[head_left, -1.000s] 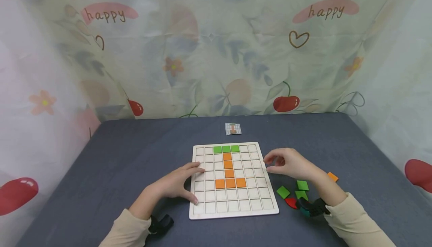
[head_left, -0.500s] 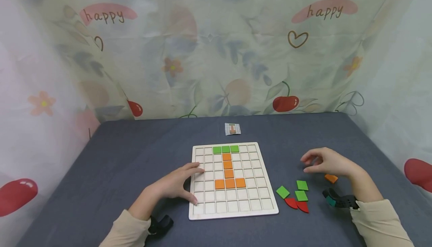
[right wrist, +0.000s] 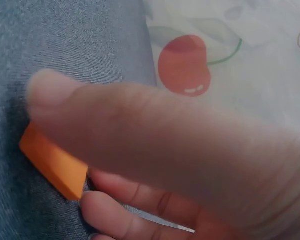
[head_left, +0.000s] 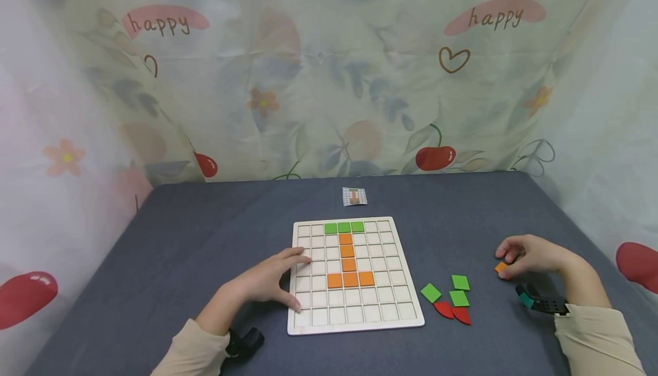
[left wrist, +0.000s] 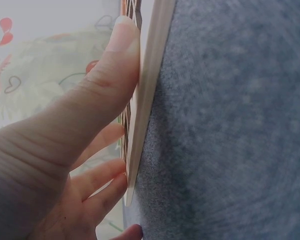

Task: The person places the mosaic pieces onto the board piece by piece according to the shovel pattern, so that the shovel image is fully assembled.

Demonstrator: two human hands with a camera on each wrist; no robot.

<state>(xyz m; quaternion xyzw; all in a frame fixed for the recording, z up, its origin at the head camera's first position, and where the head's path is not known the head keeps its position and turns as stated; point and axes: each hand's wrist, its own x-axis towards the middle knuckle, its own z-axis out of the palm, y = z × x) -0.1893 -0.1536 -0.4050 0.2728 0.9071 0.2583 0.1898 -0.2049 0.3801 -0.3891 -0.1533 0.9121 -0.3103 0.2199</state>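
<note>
A white grid board (head_left: pixel 308 319) lies on the table with green and orange square tiles set in its cells. My left hand (head_left: pixel 269 278) rests along its left edge, fingers extended; in the left wrist view the thumb (left wrist: pixel 102 80) lies on the board's rim. To the right, my right hand (head_left: pixel 537 255) pinches a loose orange tile (head_left: pixel 500 267) low at the table surface. The right wrist view shows this orange tile (right wrist: pixel 55 162) between thumb and fingertips, the thumb covering part of it.
Between board and right hand lie several loose pieces: green square tiles (head_left: pixel 460 298) and red quarter-round tiles (head_left: pixel 461 315). A small printed card (head_left: pixel 354 196) sits behind the board on the dark table cloth (head_left: pixel 226 216). A patterned curtain (head_left: pixel 319 79) closes off the back.
My right hand has moved from beside the board's right edge, over the loose tiles, to the orange tile at the far right, and taken hold of it. The left hand stays in place.
</note>
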